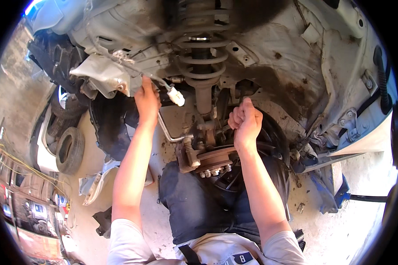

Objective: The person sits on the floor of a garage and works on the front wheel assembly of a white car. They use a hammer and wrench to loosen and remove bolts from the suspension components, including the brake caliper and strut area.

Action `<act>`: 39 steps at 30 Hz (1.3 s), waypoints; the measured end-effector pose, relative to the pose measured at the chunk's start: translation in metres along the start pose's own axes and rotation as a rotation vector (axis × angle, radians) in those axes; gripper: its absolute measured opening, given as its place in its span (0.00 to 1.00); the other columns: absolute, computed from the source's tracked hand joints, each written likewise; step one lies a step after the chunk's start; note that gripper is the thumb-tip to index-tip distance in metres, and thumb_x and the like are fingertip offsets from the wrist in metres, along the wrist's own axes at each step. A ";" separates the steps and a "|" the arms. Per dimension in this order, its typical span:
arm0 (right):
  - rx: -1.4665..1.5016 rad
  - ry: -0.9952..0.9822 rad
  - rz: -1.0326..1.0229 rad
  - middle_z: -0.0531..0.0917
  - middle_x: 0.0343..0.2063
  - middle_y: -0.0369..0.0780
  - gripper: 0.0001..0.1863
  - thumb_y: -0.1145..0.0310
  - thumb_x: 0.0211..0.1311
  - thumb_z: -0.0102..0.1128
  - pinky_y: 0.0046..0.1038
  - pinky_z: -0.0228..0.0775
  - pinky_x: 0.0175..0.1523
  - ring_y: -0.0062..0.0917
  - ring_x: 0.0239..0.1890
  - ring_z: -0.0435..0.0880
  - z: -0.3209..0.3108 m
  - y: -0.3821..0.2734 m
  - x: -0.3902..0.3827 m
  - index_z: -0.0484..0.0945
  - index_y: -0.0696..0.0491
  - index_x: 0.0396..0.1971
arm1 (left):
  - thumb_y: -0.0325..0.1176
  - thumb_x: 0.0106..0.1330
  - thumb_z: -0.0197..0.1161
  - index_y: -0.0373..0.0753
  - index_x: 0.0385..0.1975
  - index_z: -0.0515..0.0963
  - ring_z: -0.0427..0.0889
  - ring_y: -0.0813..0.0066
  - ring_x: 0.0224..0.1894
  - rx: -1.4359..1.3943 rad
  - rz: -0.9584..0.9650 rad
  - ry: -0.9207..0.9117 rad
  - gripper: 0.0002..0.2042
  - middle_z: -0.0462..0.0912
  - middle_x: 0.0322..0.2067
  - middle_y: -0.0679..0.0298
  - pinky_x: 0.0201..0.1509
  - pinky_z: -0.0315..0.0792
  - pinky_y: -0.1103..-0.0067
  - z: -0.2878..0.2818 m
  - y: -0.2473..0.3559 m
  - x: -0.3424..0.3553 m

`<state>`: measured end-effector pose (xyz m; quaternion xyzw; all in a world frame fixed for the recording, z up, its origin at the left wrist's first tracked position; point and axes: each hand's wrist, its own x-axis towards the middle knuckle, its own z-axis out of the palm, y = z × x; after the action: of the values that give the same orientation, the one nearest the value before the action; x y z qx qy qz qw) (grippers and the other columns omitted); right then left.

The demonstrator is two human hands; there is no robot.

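My left hand (147, 100) is closed round the upper end of a bent metal L-shaped wrench (164, 128). The wrench slants down, and its short end meets the bolt area beside the brake caliper (188, 154). My right hand (245, 118) is a closed fist just above the rusty brake disc (216, 158); whatever it may hold is hidden. Between the hands, the coil spring (203, 59) surrounds the strut (204, 97). A white plug connector (176, 96) dangles from a cable right of my left hand.
The bare wheel well (274, 57) arches over my arms. A tyre lies behind the disc, against my legs. Used tyres (70, 151) stand at the left. A blue stand-like part (327, 192) is on the floor at the right, near a protruding metal bracket (353, 160).
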<state>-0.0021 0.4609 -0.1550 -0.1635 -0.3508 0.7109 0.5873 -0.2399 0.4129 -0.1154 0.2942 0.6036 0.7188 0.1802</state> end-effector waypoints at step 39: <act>0.050 -0.024 -0.008 0.53 0.10 0.29 0.25 0.58 0.69 0.46 0.21 0.41 0.18 0.15 0.12 0.49 -0.007 0.001 -0.002 0.53 0.48 0.12 | 0.49 0.69 0.48 0.36 0.17 0.65 0.59 0.85 0.16 -0.095 0.451 -0.257 0.23 0.63 0.13 0.70 0.20 0.51 0.84 0.022 0.026 -0.111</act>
<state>0.0017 0.4612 -0.1609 -0.1391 -0.3406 0.7189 0.5898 -0.1383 0.3563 -0.1109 0.5016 0.4603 0.7250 0.1042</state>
